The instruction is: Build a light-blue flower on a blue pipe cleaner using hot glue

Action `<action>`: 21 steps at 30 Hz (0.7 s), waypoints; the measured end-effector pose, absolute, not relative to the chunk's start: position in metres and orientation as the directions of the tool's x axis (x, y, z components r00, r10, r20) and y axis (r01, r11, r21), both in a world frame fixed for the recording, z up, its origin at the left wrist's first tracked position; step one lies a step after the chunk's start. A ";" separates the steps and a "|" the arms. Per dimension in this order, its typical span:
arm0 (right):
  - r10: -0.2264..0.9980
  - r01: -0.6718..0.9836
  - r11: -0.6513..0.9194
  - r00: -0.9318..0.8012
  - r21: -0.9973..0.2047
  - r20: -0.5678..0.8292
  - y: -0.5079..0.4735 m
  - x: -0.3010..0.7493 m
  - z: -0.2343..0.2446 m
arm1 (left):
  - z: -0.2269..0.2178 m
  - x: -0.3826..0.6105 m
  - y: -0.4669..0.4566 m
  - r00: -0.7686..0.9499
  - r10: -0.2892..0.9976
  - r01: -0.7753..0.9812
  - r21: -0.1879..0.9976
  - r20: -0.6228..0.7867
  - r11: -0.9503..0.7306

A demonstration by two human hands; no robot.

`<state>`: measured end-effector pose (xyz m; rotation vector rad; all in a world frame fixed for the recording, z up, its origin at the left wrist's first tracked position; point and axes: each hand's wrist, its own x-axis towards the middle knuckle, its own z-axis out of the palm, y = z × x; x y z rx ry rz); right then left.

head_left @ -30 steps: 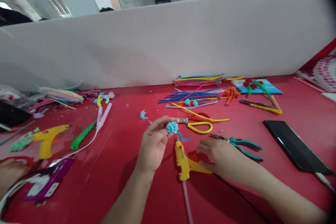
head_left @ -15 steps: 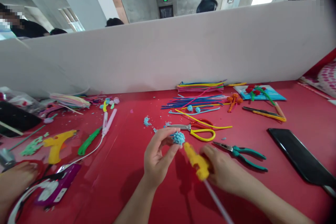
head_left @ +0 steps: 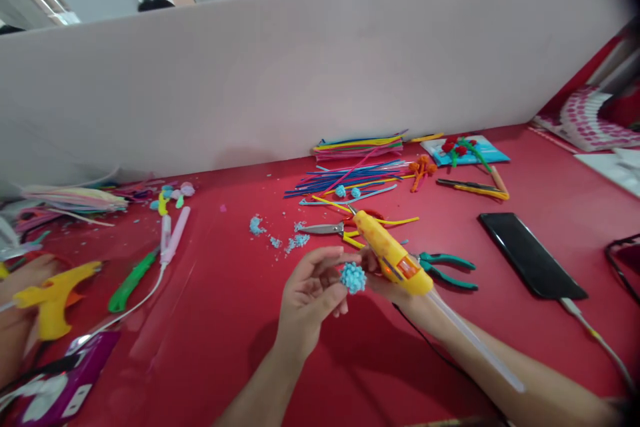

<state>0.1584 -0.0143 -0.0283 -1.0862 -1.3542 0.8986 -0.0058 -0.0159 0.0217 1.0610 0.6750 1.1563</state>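
Note:
Between the thumb and fingers of my left hand is a small fluffy light-blue ball, with a bumpy surface. My right hand is wrapped round a yellow hot glue gun, its nozzle pointing up and away to the left, apart from the ball. A clear glue stick sticks out of the gun's rear end. Just beyond my hands lie scissors with yellow and red handles, partly hidden by the gun, and light-blue fluff trimmings. Green-handled pliers lie behind the right hand.
Coloured pipe cleaners lie in bundles at the back, near two small blue balls. To the right is a black phone on a cable. At left, another person's hand is near a second yellow glue gun and a purple power strip.
The view has shifted down and right. My right hand has turned the glue gun, so its nozzle now points past the blue ball instead of at it. My left hand still holds the ball.

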 end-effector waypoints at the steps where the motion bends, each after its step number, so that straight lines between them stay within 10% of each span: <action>1: 0.958 0.091 0.278 0.050 -0.956 0.283 -0.017 0.158 -0.027 | 0.021 -0.005 -0.016 0.301 0.950 -0.395 0.918 0.083 0.045; 21: 0.963 0.211 0.238 0.074 -0.948 0.258 -0.039 0.166 0.006 | 0.020 -0.007 -0.003 0.251 0.957 -0.332 0.942 0.144 -0.055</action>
